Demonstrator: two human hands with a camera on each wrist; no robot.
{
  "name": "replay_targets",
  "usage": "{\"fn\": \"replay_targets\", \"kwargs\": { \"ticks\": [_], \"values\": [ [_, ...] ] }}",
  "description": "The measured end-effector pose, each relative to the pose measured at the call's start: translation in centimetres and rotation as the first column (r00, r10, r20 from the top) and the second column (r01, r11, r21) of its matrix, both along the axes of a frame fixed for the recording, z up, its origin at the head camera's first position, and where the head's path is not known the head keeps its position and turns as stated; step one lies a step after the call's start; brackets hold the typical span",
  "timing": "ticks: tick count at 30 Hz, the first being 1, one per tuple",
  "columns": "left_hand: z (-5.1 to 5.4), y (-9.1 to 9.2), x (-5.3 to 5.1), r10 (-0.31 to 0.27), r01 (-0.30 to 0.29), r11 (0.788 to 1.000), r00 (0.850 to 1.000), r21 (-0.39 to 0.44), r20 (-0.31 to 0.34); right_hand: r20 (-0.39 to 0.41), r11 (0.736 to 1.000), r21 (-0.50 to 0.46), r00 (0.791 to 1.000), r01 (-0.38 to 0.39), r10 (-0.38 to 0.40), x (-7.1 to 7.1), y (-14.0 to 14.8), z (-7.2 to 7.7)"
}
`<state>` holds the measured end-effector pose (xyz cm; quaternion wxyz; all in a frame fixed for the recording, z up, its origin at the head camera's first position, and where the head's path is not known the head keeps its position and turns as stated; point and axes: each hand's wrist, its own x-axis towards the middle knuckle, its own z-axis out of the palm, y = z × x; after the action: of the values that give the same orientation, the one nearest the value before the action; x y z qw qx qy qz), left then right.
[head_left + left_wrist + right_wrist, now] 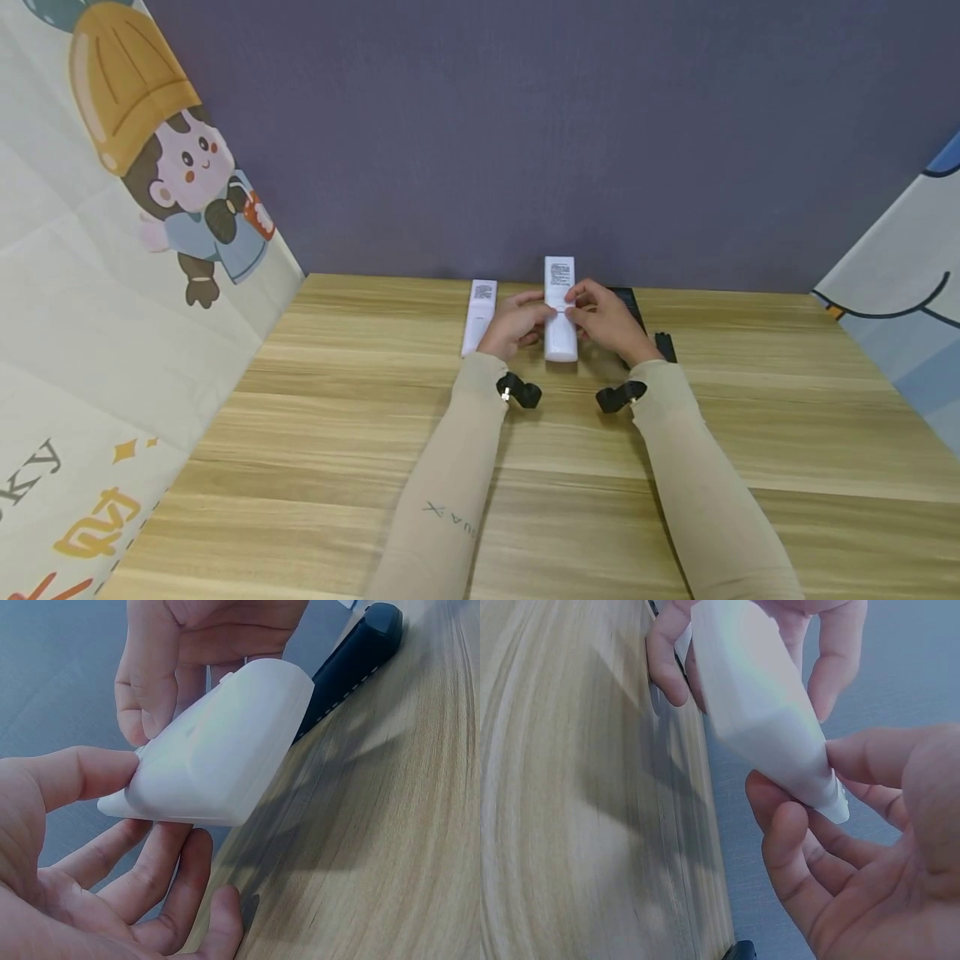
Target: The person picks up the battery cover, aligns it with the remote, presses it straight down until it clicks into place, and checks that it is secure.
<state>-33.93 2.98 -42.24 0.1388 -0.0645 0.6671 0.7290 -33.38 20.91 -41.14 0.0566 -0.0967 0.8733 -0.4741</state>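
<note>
Both hands hold a white remote control (560, 337) above the table, its back with a printed label toward the head camera. My left hand (516, 323) grips its left edge, the thumb lying on the back and the fingers beneath. On the opposite edge, my right hand (609, 321) pinches it, with the thumb near the battery cover's seam. The left wrist view shows the rounded lower end of the remote (217, 757) between both hands. In the right wrist view the right thumb and fingers hold one side of the remote (769, 720).
A second white remote (480, 312) lies label-up left of the hands. A black remote (628, 303) lies partly hidden behind the right hand, with a small black piece (665, 347) beside it. The wooden table (360, 400) meets a dark wall (480, 142) at the back.
</note>
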Motion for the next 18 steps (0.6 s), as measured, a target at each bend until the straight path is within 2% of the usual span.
{"fn": "replay_targets", "kwargs": {
  "ticks": [18],
  "values": [
    [0.09,0.02,0.04,0.005,-0.005,1.0,1.0,0.009,0.017,0.001,1.0,-0.005,1.0,0.006,-0.006,0.03,0.0,-0.17]
  ]
}}
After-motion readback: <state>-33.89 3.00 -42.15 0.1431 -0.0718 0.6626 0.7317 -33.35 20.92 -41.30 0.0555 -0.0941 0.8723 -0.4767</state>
